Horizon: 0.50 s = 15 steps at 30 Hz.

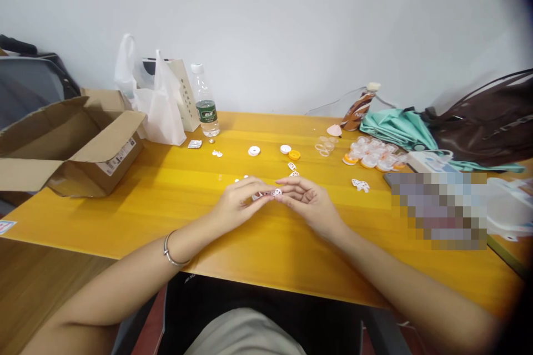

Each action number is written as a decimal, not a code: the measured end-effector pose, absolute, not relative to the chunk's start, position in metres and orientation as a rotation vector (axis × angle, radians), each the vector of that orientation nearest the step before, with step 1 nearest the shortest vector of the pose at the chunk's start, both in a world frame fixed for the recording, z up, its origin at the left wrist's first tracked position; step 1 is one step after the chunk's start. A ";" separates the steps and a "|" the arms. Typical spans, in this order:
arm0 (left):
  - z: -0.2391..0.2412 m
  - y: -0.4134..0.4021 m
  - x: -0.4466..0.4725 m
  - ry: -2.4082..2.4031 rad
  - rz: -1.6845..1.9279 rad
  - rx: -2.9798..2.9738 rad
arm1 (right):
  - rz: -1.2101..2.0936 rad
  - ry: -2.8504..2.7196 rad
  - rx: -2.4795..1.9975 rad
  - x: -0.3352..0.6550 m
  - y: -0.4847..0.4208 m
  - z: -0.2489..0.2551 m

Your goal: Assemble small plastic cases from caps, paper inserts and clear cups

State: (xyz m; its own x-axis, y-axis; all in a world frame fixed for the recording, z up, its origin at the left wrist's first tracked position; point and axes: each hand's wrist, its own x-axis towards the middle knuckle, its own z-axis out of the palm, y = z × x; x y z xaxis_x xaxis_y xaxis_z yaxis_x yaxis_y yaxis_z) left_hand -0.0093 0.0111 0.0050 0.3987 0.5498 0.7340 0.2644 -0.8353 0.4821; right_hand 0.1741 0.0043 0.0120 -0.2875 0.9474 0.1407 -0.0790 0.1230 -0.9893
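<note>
The person's left hand [238,203] pinches a small white spoked piece [277,192] between thumb and fingers, above the near middle of the table [266,238]. The right hand [315,203] meets it from the other side, fingers curved and thumb tip at the piece; whether it grips or merely steadies cannot be told. Something reddish shows within the left hand's grasp, too small to make out.

Just beyond the fingertips lie two flat white cut-out pieces [293,170], loose and joined to nothing. Farther back, a white disc [254,150] sits alone, while a white round cap [285,149] and a yellow round cap [294,155] lie side by side. A few small white bits [217,153] rest toward the left, near a silver foil packet [194,144].

On the right, clear rings [326,146] are gathered loosely, and beside them a cluster of clear-topped round units [375,153], some with orange bases, looks already put together. Nearer the person, another white cut-out sheet [360,184] lies flat. Judging from this spread, a good number of units appear finished, the piece in the fingers is partway, and the separate caps, rings and cut-outs are parts left unjoined.
</note>
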 end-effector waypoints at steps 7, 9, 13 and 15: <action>0.005 0.010 -0.008 0.765 1.372 2.335 | 1.356 -1.437 -0.898 0.175 0.005 0.011; 0.006 0.009 -0.008 0.780 1.361 2.327 | 1.347 -1.438 -0.896 0.175 0.005 0.011; 0.007 0.008 -0.008 0.816 1.315 2.263 | 1.319 -1.456 -0.899 0.175 0.006 0.011; 0.006 0.008 -0.007 0.839 1.263 2.135 | 1.280 -1.482 -0.899 0.176 0.008 0.010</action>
State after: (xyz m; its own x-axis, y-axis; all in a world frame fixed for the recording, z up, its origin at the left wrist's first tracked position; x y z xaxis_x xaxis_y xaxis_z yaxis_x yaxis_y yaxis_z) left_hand -0.0074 0.0080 0.0058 0.3741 0.7282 0.5742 0.2465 -0.6750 0.6954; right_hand 0.1762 0.0076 0.0097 -0.2817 0.9407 0.1893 -0.0502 0.1825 -0.9819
